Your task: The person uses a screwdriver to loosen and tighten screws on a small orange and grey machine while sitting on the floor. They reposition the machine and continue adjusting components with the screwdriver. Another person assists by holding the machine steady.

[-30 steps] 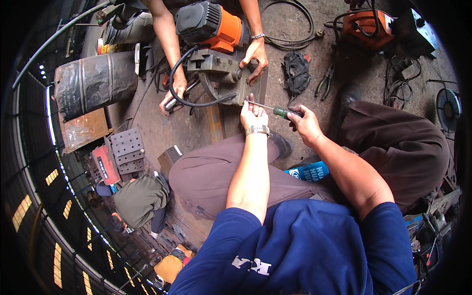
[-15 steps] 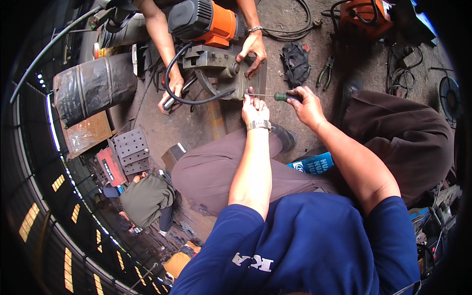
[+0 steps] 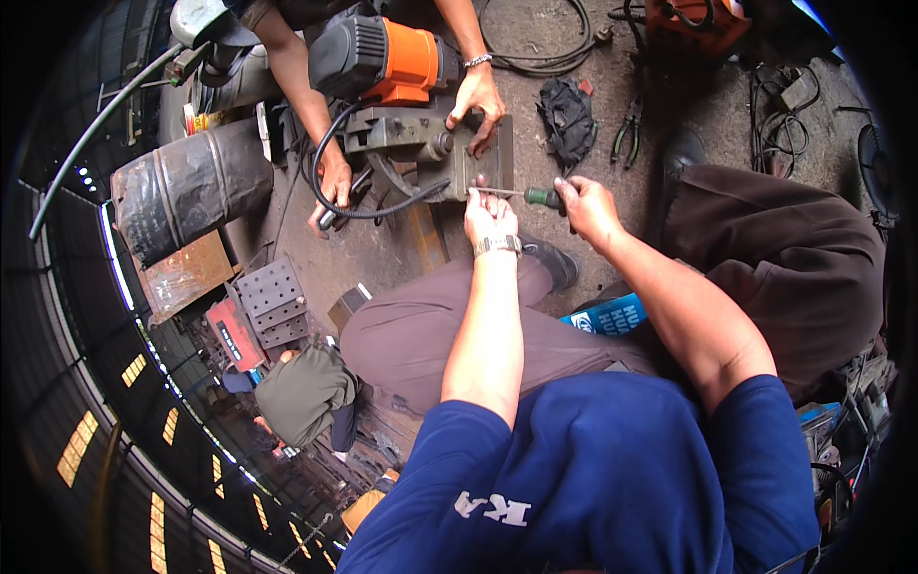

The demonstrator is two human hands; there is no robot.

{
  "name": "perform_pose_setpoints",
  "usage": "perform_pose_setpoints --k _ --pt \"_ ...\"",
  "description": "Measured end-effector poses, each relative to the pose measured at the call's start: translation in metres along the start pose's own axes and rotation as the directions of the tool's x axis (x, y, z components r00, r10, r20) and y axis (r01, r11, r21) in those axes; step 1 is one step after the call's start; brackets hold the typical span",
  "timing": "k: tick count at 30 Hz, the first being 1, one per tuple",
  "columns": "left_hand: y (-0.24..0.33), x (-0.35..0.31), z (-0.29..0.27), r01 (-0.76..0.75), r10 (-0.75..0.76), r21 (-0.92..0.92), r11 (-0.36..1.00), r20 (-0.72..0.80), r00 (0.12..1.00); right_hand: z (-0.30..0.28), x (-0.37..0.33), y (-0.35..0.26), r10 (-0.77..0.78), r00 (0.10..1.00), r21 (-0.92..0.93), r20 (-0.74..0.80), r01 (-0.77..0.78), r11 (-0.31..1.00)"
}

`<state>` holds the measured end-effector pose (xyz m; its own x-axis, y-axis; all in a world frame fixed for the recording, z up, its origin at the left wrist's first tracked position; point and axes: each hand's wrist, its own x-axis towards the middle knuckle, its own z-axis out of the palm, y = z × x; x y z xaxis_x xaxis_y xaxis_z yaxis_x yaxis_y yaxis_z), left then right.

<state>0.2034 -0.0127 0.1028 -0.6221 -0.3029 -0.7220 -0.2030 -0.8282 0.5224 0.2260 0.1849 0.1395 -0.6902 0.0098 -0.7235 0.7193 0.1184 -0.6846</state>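
Note:
My right hand is closed on the green handle of a screwdriver. Its thin shaft points left, at the edge of a machine's grey metal base. By the screwdriver's tip, my left hand has its fingers pinched together against that base; what they hold, if anything, is hidden. The machine carries an orange and black motor. Across from me, a co-worker's hand rests on the base, while the same person's other hand grips a dark handle on the machine's left side.
A black cable loops in front of the machine. Pliers and a crumpled black cloth lie on the floor to the right. A dented drum lies at the left. Farther off, another person bends down.
The whole view has shifted slightly, so the machine sits a little farther left. My right fingers have changed position on the screwdriver handle. My left hand stays at the base.

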Motion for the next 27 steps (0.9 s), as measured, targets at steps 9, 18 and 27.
perform_pose_setpoints --k 9,18,27 --pt "-0.003 -0.021 0.008 -0.042 0.064 0.161 0.986 -0.136 0.989 -0.011 0.012 0.005 0.104 0.951 0.349 0.290 -0.206 0.914" --pt "-0.003 -0.032 0.028 -0.048 0.103 0.276 0.960 -0.185 0.977 -0.010 0.007 0.015 0.174 0.940 0.376 0.295 -0.281 0.883" --pt "-0.002 -0.021 0.017 0.060 0.024 0.454 0.889 -0.178 0.984 -0.013 0.008 0.031 -0.021 0.970 0.259 0.244 -0.044 0.965"
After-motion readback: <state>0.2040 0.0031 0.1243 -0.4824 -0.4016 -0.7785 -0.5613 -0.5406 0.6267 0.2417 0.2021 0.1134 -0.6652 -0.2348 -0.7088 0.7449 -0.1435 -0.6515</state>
